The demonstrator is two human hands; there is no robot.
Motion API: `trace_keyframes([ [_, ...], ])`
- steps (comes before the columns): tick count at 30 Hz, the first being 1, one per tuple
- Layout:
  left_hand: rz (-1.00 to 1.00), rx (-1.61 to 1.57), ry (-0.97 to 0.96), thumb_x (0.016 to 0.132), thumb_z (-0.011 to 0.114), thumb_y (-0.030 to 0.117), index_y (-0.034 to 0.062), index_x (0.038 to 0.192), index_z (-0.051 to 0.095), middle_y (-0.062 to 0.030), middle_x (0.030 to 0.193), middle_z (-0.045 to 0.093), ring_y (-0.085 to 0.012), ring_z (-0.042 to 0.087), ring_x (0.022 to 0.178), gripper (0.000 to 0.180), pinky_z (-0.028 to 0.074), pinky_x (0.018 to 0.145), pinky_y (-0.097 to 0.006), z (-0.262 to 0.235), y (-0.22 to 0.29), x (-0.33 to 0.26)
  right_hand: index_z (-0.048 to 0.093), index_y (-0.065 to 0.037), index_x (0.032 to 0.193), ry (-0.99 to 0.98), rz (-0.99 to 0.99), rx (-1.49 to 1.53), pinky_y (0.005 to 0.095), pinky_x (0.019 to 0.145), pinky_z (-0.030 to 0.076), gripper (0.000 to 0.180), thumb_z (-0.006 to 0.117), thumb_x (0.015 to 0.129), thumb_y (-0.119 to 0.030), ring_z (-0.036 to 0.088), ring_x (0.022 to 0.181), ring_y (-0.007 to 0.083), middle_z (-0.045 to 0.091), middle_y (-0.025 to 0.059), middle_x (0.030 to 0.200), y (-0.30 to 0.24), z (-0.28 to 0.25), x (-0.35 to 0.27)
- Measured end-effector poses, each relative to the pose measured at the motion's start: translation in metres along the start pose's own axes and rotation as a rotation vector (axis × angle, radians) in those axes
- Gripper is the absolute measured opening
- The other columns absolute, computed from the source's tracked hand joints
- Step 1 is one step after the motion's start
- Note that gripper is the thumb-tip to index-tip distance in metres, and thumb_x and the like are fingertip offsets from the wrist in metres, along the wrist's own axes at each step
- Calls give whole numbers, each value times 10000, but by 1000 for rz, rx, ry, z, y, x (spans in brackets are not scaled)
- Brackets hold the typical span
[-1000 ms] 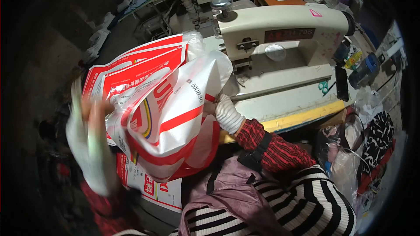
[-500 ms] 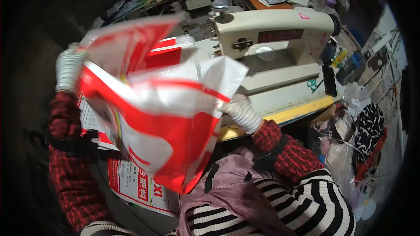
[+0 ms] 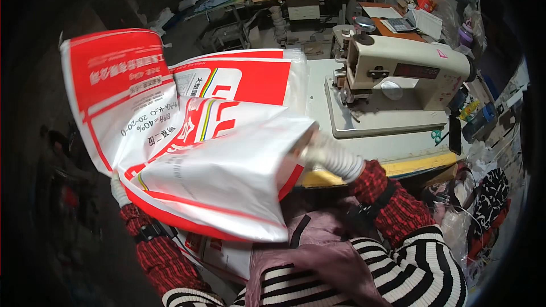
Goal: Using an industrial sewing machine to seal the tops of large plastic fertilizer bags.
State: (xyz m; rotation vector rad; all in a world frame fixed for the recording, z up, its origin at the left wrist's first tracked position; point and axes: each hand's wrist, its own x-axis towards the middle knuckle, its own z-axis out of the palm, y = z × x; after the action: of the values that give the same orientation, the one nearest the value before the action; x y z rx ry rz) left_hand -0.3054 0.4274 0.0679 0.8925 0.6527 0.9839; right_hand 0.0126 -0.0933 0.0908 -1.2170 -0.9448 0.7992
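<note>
Both gloved hands, left hand (image 3: 118, 189) and right hand (image 3: 325, 152), seemingly grip the sack (image 3: 216, 176) held over the bench's (image 3: 364, 150) front edge, where slack could snag the sewing machine (image 3: 398, 74).

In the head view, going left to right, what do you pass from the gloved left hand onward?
Left hand → red and white woven sack → right hand → cream sewing machine → patterned black and white cloth.
</note>
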Motion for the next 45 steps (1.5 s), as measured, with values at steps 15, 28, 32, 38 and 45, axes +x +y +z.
trace_keyframes([
  [15,27,176,145,895,556,420,1,1306,468,-171,1291,534,-273,557,1130,594,514,887,-416,-95,-51,-188,696,-16,891,432,476,-924,449,790,490,524,558,815,-516,619,845,421,650,243,848,123,-23,-11],
  [28,-354,517,125,884,508,274,-13,1078,594,-114,999,636,-203,628,854,357,533,731,-351,-136,-50,-195,587,-2,1144,405,124,-281,292,741,482,453,685,797,-275,607,780,181,665,118,872,179,-38,44],
  [32,-265,517,146,853,551,199,6,1088,600,-106,1006,636,-208,628,856,308,535,756,-353,-138,-74,-179,642,-20,1080,588,127,-91,255,706,483,288,617,847,-189,609,746,133,677,93,799,147,-28,53],
  [38,-222,451,92,828,615,93,14,1116,595,-98,1027,652,-231,630,943,300,534,838,-359,-100,-126,-166,613,-20,978,583,362,223,229,659,477,178,634,835,-124,592,734,122,629,38,836,122,-55,-2],
  [45,-551,105,98,892,610,248,26,1139,576,-115,1042,649,-259,627,995,335,541,836,-393,-127,-183,-279,546,-19,1109,484,360,556,333,790,487,346,612,836,-222,582,897,127,618,49,1013,110,-64,-28],
])
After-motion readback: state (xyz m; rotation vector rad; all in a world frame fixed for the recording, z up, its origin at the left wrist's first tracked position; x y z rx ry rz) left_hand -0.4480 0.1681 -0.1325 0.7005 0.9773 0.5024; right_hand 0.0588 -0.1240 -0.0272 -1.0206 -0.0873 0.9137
